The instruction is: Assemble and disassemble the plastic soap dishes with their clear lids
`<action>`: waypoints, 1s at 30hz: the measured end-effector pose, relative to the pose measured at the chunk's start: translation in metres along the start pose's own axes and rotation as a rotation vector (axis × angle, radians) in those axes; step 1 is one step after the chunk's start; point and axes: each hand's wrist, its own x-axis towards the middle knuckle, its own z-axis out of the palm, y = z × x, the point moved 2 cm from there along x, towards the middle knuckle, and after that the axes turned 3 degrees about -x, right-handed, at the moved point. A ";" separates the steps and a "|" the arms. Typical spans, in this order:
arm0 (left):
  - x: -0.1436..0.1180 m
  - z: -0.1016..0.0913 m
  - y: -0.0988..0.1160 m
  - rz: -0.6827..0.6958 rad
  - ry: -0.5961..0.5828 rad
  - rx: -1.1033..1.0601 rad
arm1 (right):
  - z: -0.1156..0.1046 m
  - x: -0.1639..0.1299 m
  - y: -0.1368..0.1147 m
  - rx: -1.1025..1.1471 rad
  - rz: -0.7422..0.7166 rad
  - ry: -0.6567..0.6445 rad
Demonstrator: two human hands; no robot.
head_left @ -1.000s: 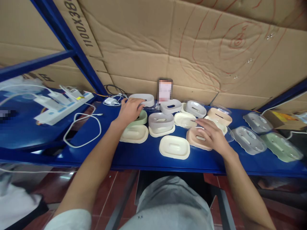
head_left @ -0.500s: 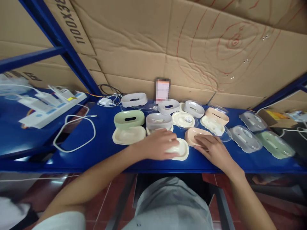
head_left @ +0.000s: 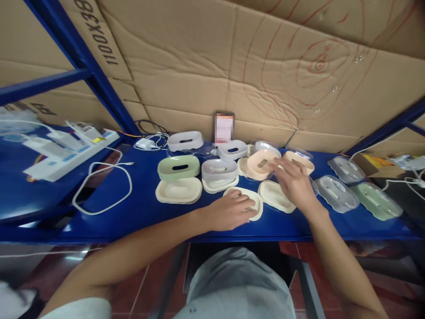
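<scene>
- L hand [head_left: 232, 212]: laid flat on cream tray [head_left: 254, 200], near edge of blue shelf [head_left: 139, 208]; nothing gripped.
- R hand [head_left: 292, 184]: peach dish [head_left: 260, 164] pinched by fingertips, lifted, tilted, centre-right.
- Cream tray 2 [head_left: 274, 195]: under R hand.
- Risk: light pinch; dish may be dropped onto neighbouring trays.

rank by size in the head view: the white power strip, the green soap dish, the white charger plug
1. white power strip, clearly the longest
2. green soap dish
3. white charger plug, smallest, though it lies farther back, which shrinks it somewhat
</scene>
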 end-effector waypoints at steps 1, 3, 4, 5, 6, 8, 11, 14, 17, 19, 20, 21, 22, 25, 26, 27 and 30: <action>0.001 0.000 0.000 -0.032 -0.001 0.016 | 0.000 0.000 0.008 -0.036 0.063 0.035; 0.001 0.001 0.000 -0.111 -0.007 0.048 | 0.004 -0.011 0.026 -0.093 0.191 0.067; 0.002 0.001 0.000 -0.146 -0.011 0.057 | 0.007 -0.020 0.033 -0.117 0.241 0.058; 0.002 0.001 0.000 -0.172 -0.016 0.059 | 0.012 -0.031 0.039 -0.137 0.278 0.034; 0.002 0.001 0.000 -0.187 -0.021 0.057 | 0.016 -0.043 0.044 -0.150 0.300 0.002; 0.002 0.002 0.000 -0.187 -0.027 0.052 | 0.025 -0.065 0.047 -0.141 0.315 -0.051; 0.002 0.005 0.000 -0.175 -0.021 0.042 | 0.032 -0.081 0.041 -0.063 0.263 -0.056; 0.003 0.008 -0.001 -0.170 -0.005 0.025 | 0.033 -0.066 0.029 0.010 0.154 -0.006; 0.003 0.010 -0.003 -0.174 -0.001 0.017 | 0.036 -0.030 0.029 0.045 0.055 0.056; 0.002 0.011 -0.003 -0.178 -0.003 0.011 | 0.037 -0.009 0.039 0.017 0.059 0.103; 0.002 0.011 -0.004 -0.181 -0.003 0.008 | 0.037 -0.004 0.047 -0.010 0.086 0.122; 0.002 0.011 -0.004 -0.183 -0.002 0.005 | 0.037 -0.003 0.056 -0.039 0.126 0.135; 0.002 0.010 -0.004 -0.185 0.000 0.003 | 0.035 -0.007 0.067 -0.068 0.174 0.140; 0.002 0.009 -0.005 -0.185 0.004 0.007 | 0.028 -0.048 0.102 -0.161 0.354 0.108; 0.002 0.008 -0.004 -0.181 0.004 0.010 | 0.025 -0.068 0.114 -0.195 0.429 0.076; 0.002 0.008 -0.004 -0.175 0.004 0.012 | 0.023 -0.088 0.127 -0.227 0.510 0.027; 0.004 0.006 -0.002 -0.140 0.017 0.011 | 0.016 -0.141 0.162 -0.252 0.726 -0.150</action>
